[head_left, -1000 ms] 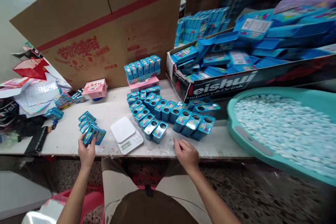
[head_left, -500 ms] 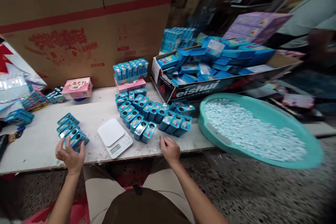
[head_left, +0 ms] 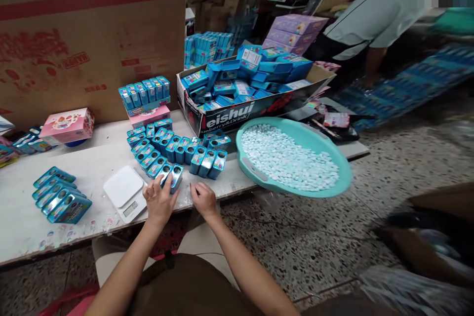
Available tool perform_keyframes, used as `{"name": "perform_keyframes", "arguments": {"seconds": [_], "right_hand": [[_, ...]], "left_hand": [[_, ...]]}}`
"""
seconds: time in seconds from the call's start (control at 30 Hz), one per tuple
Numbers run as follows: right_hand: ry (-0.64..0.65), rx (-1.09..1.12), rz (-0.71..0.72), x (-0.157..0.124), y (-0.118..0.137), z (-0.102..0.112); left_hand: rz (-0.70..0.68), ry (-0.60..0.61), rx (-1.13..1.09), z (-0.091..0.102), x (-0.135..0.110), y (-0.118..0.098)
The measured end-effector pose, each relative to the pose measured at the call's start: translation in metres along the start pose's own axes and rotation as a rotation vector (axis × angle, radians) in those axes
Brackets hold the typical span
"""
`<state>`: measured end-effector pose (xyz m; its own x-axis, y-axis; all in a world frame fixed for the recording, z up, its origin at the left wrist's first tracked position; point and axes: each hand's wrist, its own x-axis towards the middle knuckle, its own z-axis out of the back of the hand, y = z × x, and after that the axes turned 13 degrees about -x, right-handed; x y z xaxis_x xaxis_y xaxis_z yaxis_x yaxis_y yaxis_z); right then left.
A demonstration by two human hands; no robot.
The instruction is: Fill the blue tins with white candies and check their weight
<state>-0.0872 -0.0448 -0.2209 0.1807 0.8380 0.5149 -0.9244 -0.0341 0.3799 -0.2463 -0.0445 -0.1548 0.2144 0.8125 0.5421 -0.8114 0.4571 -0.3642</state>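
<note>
On the pale counter (head_left: 92, 158), a white rectangular digital scale (head_left: 123, 186) sits left; the left hand's (head_left: 160, 202) grip spreads around a shiny blue rectangular tin (head_left: 178, 173), nearest of its row (whether clamped, I cannot tell); further right, the right hand's (head_left: 205, 199) grip curls narrow.

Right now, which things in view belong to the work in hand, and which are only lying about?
Likely in use: blue tins at the left hand; white scale; teal basin of pale pieces.
Probably lying about: pink box at the left; stacked purple boxes at the back.
</note>
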Motion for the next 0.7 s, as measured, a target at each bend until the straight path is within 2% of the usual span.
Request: {"name": "perform_keyframes", "arguments": {"seconds": [0.23, 0.4, 0.47, 0.57, 0.7], "right_hand": [[0.024, 0.026, -0.013, -0.003, -0.003, 0.001], [0.032, 0.06, -0.01, -0.008, -0.006, -0.001], [0.042, 0.073, 0.005, -0.009, -0.007, -0.001], [0.045, 0.08, 0.013, -0.009, -0.005, 0.001], [0.027, 0.064, -0.001, -0.009, -0.002, 0.002]], "left_hand": [[-0.091, -0.032, -0.064, -0.009, -0.009, -0.01], [-0.168, 0.059, -0.162, -0.013, -0.011, -0.023], [-0.183, 0.057, -0.219, -0.01, -0.014, -0.026], [-0.132, -0.013, -0.323, 0.009, -0.023, -0.026], [0.024, -0.195, -0.425, 0.059, -0.036, -0.017]]}}
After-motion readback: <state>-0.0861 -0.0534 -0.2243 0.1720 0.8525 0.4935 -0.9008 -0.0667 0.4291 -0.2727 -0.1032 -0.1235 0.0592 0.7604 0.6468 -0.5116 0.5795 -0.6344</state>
